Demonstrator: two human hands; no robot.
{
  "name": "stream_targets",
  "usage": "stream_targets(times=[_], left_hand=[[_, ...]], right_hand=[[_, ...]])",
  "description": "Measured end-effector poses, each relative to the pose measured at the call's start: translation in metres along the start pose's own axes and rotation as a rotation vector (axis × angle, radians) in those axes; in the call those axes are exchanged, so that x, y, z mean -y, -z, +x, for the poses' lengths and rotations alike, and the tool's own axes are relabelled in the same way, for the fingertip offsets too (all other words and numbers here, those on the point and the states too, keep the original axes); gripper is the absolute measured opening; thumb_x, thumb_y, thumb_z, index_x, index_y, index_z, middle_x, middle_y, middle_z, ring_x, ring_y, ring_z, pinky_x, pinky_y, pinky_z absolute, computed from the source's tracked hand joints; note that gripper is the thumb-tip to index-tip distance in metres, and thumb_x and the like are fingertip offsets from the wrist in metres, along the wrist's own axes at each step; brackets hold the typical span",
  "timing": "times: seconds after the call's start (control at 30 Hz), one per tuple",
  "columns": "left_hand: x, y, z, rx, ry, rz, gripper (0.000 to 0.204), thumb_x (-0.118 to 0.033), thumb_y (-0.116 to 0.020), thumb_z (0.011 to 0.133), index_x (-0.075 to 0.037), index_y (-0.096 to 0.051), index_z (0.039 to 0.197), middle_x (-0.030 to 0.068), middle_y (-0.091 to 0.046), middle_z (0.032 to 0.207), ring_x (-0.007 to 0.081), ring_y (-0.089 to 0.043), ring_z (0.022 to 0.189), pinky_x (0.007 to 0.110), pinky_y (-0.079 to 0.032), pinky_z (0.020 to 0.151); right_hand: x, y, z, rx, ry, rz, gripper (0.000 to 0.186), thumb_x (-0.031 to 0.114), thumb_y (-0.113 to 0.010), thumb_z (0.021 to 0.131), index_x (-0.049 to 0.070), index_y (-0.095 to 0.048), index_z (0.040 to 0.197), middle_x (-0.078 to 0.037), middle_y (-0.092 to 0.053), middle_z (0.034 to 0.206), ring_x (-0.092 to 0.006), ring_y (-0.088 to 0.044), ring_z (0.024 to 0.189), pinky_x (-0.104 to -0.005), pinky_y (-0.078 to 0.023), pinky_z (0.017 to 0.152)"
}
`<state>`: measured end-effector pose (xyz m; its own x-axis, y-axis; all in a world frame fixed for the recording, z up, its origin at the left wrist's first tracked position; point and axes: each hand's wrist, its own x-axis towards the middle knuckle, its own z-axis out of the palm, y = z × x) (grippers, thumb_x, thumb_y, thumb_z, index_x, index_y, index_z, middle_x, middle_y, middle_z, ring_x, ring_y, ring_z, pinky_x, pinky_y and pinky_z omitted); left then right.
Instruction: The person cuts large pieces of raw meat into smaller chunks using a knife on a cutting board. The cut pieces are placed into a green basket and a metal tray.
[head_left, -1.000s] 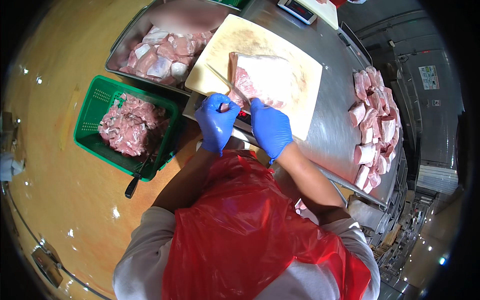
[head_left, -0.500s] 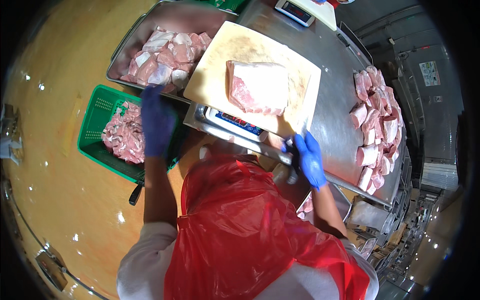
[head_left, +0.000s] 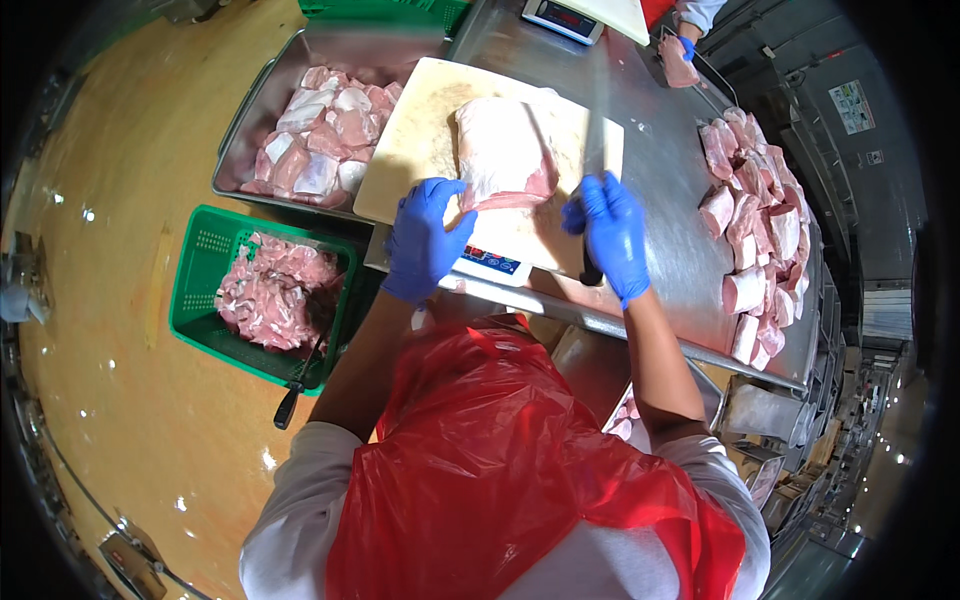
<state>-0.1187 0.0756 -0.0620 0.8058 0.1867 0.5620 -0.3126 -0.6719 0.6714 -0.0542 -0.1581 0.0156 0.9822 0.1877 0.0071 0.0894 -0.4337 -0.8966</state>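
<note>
On the cream cutting board (head_left: 400, 140) lies a thick slab of raw meat (head_left: 500, 140), white fat on top and a pink face along its near edge. My left hand (head_left: 422, 245), in a blue glove, is at the slab's near left corner with thumb and fingers apart; whether the fingertips touch it is hard to tell. My gloved right hand (head_left: 615, 240) grips a knife (head_left: 596, 125) by its dark handle, right of the slab. The blurred blade points away over the board's right side. Under the board's near edge shows a digital scale (head_left: 490, 262).
A metal tub (head_left: 240, 125) of meat chunks stands left of the board. Nearer, a green basket (head_left: 190, 300) holds trimmings, with a dark-handled tool (head_left: 287, 408) at its rim. Meat pieces (head_left: 750, 230) are heaped right. Far right, a co-worker's gloved hand (head_left: 686, 47) holds meat.
My left hand has come from over the green basket to the slab. The slab's pink face has turned from left to near. My right hand has risen, bringing the blade over the board.
</note>
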Motion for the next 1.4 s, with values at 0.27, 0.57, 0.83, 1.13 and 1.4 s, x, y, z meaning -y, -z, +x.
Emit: stream_targets(times=[0.27,0.57,0.83,1.13,1.4], left_hand=[[-0.006,-0.033,-0.005,-0.111,0.137,0.099,0.015,-0.012,-0.070,0.080,-0.007,-0.065,0.093,0.0136,-0.065,0.089,0.0347,-0.064,0.084,0.045,-0.054,0.073],[0.014,-0.019,-0.015,-0.194,0.150,0.155,0.009,-0.010,-0.069,0.078,-0.011,-0.060,0.080,0.0088,-0.062,0.078,0.0324,-0.063,0.075,0.044,-0.052,0.063],[-0.032,-0.005,-0.006,-0.097,0.191,0.041,0.032,-0.017,-0.076,0.083,-0.008,-0.066,0.113,0.0113,-0.064,0.106,0.0314,-0.067,0.084,0.038,-0.057,0.075],[-0.012,-0.021,-0.009,-0.092,0.294,0.061,0.013,-0.010,-0.075,0.076,-0.007,-0.064,0.082,0.0125,-0.063,0.086,0.0339,-0.064,0.079,0.044,-0.054,0.069],[0.015,0.043,-0.037,-0.367,0.254,0.193,0.019,-0.003,-0.075,0.076,-0.005,-0.057,0.078,0.0105,-0.057,0.074,0.0311,-0.055,0.069,0.041,-0.047,0.066]], right_hand=[[0.018,-0.058,-0.018,0.123,0.443,-0.740,0.017,0.023,-0.055,0.101,0.007,-0.058,0.102,-0.021,-0.067,0.080,-0.0403,-0.067,0.070,-0.0492,-0.053,0.061],[-0.030,0.032,-0.042,0.501,0.331,-1.216,0.031,0.018,-0.065,0.090,0.005,-0.048,0.113,-0.019,-0.067,0.079,-0.0384,-0.069,0.071,-0.0491,-0.054,0.060],[0.028,0.064,-0.048,0.304,0.457,-1.070,0.010,0.014,-0.058,0.095,0.006,-0.053,0.098,-0.019,-0.066,0.075,-0.0409,-0.066,0.064,-0.0500,-0.051,0.056],[0.026,-0.051,-0.016,0.306,0.358,-0.968,0.018,0.015,-0.055,0.095,0.004,-0.055,0.110,-0.022,-0.069,0.082,-0.0393,-0.070,0.075,-0.0493,-0.054,0.065],[0.001,0.070,-0.032,0.517,0.324,-1.206,0.019,0.020,-0.057,0.096,0.008,-0.059,0.112,-0.019,-0.068,0.078,-0.0402,-0.068,0.071,-0.0499,-0.053,0.063]])
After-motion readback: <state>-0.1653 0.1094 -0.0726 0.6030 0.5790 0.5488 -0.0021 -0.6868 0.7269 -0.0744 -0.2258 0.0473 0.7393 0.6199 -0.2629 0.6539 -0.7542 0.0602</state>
